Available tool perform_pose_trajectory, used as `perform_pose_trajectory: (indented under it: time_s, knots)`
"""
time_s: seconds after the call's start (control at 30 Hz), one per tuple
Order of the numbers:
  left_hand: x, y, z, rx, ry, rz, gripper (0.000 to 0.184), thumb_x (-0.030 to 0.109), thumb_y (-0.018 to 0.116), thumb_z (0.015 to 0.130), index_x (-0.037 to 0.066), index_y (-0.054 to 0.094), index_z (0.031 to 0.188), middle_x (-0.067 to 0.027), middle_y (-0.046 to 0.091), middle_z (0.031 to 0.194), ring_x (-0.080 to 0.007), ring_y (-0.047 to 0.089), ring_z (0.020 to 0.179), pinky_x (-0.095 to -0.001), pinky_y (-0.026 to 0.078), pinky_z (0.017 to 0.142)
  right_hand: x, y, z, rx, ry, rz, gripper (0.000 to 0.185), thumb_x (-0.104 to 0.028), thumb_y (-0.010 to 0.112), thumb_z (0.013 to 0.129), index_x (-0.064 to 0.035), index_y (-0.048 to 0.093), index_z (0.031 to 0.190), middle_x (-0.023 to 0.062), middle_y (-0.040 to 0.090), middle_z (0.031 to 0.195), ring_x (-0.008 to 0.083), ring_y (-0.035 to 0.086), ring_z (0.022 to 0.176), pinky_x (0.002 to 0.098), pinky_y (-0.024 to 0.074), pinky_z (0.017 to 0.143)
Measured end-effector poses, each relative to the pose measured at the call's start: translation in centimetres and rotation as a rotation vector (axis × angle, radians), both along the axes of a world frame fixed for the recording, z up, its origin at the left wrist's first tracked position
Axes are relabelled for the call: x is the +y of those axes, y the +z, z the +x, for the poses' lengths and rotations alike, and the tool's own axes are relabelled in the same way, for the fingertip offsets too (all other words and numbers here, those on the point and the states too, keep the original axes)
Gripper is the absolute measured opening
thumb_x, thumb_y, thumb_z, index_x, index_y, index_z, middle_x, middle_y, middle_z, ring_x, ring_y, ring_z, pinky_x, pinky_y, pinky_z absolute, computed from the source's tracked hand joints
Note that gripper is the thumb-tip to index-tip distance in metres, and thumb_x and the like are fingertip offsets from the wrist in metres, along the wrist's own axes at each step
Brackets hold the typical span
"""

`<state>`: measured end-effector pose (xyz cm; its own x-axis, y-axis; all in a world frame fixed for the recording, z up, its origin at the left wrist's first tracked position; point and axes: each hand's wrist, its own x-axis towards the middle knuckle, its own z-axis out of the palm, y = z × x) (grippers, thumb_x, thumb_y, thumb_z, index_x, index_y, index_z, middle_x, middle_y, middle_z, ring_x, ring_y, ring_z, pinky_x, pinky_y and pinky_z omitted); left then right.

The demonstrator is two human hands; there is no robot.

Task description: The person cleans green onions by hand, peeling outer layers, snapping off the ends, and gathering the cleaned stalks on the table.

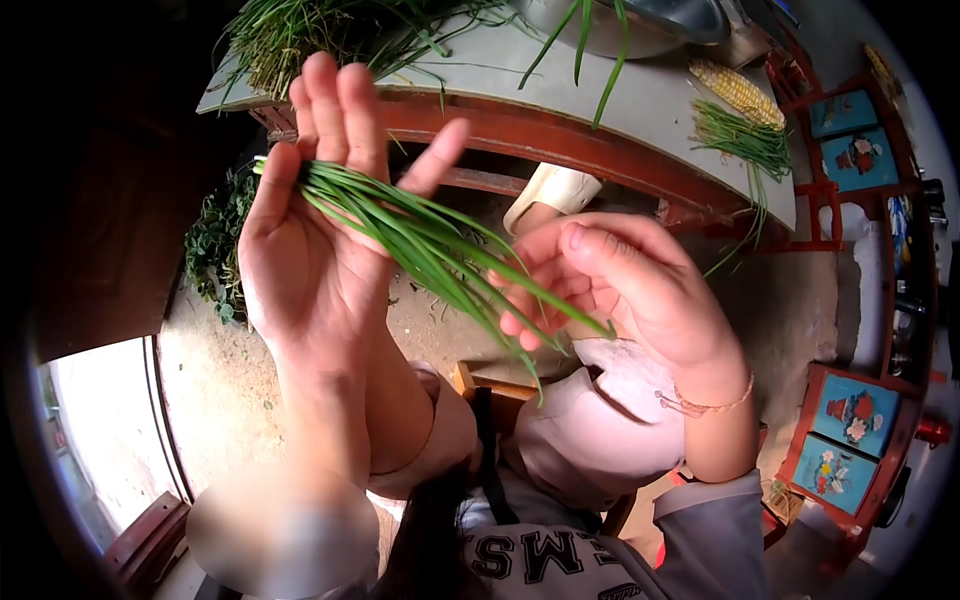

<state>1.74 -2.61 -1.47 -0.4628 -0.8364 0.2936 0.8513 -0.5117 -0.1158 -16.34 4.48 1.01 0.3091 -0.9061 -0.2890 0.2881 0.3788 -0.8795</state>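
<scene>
A small bunch of green chives (430, 240) with pale stem ends lies across the palm of my left hand (325, 210). My left thumb pins the stem end, while the other fingers stretch out and apart. The leaves slant down to the right, toward my right hand (630, 285). Its fingers are loosely curled with a gap to the thumb, and nothing is visibly gripped in it. The leaf tips pass in front of its fingertips; whether they touch, I cannot tell.
Ahead stands a table (640, 105) with a red edge. On it are a heap of chives (300, 40), a metal basin (650, 25), a corn cob (737, 92) and a smaller chive bundle (740, 135). Leafy greens (215, 240) lie low at left; painted cabinets (850, 430) stand at right.
</scene>
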Motion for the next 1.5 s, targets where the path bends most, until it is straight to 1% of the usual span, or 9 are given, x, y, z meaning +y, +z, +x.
perform_pose_trajectory:
  time_s: [0.4, 0.5, 0.73, 0.97, 1.07, 1.23, 1.4, 1.43, 1.5]
  knots:
    - [-0.9, -0.4, 1.8, 0.034, 0.139, 0.228, 0.035, 0.007, 0.026, 0.084, -0.003, 0.043, 0.114, -0.0107, 0.051, 0.115, -0.0245, 0.049, 0.106, -0.0543, 0.004, 0.103, 0.0, 0.2, -0.4, -0.078, 0.083, 0.058, 0.032, -0.019, 0.04, 0.089, 0.0091, 0.051, 0.099, 0.0141, 0.06, 0.079, 0.0152, 0.058, 0.064, 0.0258, 0.0485, 0.061]
    - [-1.3, -0.6, 2.4, -0.011, 0.173, 0.227, 0.033, 0.007, 0.027, 0.084, -0.003, 0.043, 0.111, -0.0108, 0.051, 0.113, -0.0231, 0.049, 0.104, -0.0529, 0.006, 0.104, 0.1, 0.2, -0.5, -0.03, 0.072, 0.047, 0.031, -0.015, 0.038, 0.088, 0.0094, 0.049, 0.104, 0.0208, 0.059, 0.084, 0.0248, 0.06, 0.07, 0.031, 0.05, 0.064]
    - [-1.4, 0.0, 2.3, 0.162, 0.099, 0.208, 0.023, 0.006, 0.032, 0.084, -0.002, 0.05, 0.096, -0.0056, 0.056, 0.086, -0.0137, 0.052, 0.079, -0.0444, 0.021, 0.102, 0.6, -0.4, 0.1, 0.155, 0.1, -0.072, 0.021, -0.002, 0.049, 0.082, 0.0087, 0.052, 0.1, 0.0155, 0.061, 0.088, 0.0136, 0.059, 0.076, 0.024, 0.0483, 0.066]
    - [-0.6, 1.3, 1.8, 0.144, 0.095, 0.156, 0.02, 0.005, 0.031, 0.087, -0.001, 0.047, 0.098, -0.0018, 0.052, 0.074, -0.0097, 0.048, 0.064, -0.0387, 0.028, 0.097, 0.1, -0.3, 0.4, 0.608, 0.217, -0.327, 0.02, -0.01, 0.056, 0.081, 0.0046, 0.058, 0.094, 0.0069, 0.062, 0.082, 0.0086, 0.056, 0.073, 0.0212, 0.0444, 0.067]
    - [-0.6, 1.4, 1.6, 0.146, 0.079, 0.123, 0.019, 0.005, 0.032, 0.087, 0.0, 0.047, 0.097, -0.0011, 0.053, 0.073, -0.0094, 0.049, 0.063, -0.0384, 0.03, 0.095, 0.0, 0.2, -0.1, 0.632, 0.255, -0.297, 0.025, -0.019, 0.061, 0.078, 0.0024, 0.06, 0.091, 0.0061, 0.062, 0.08, 0.0089, 0.055, 0.071, 0.0216, 0.0435, 0.065]
    - [-0.7, 1.4, 1.8, 0.21, 0.039, 0.154, 0.019, 0.005, 0.033, 0.086, -0.001, 0.047, 0.097, -0.0016, 0.054, 0.073, -0.0097, 0.049, 0.062, -0.0378, 0.032, 0.094, -0.4, -1.2, -1.8, 0.743, 0.135, -0.687, 0.046, -0.045, 0.06, 0.074, 0.0003, 0.062, 0.085, 0.0113, 0.062, 0.075, 0.0151, 0.057, 0.058, 0.0264, 0.0439, 0.055]
    - [-0.7, 1.0, 2.0, 0.28, -0.013, 0.217, 0.02, 0.004, 0.038, 0.082, -0.002, 0.051, 0.095, 0.0001, 0.058, 0.081, -0.0105, 0.051, 0.07, -0.0395, 0.025, 0.1, -0.1, 0.8, -1.4, 0.918, -0.005, -0.443, 0.035, -0.033, 0.058, 0.078, -0.0012, 0.061, 0.092, 0.0111, 0.062, 0.08, 0.0153, 0.058, 0.063, 0.0262, 0.0431, 0.057]
    - [-0.6, 1.1, 1.9, 0.271, -0.006, 0.249, 0.02, 0.005, 0.037, 0.083, -0.002, 0.051, 0.096, -0.0002, 0.057, 0.08, -0.0109, 0.051, 0.071, -0.0398, 0.024, 0.1, -0.2, 0.1, -1.1, 0.952, -0.041, -0.539, 0.026, -0.021, 0.055, 0.081, 0.0022, 0.059, 0.092, 0.0111, 0.061, 0.092, 0.0149, 0.057, 0.08, 0.0252, 0.0437, 0.074]
    - [-0.5, 1.1, 1.6, 0.265, -0.008, 0.285, 0.02, 0.005, 0.037, 0.083, -0.001, 0.051, 0.096, -0.0005, 0.057, 0.08, -0.0114, 0.051, 0.072, -0.0401, 0.024, 0.1, -0.3, -0.1, -0.5, 0.897, -0.084, -0.587, 0.023, -0.017, 0.058, 0.078, 0.002, 0.059, 0.091, 0.0099, 0.061, 0.09, 0.0137, 0.056, 0.079, 0.0246, 0.0436, 0.073]
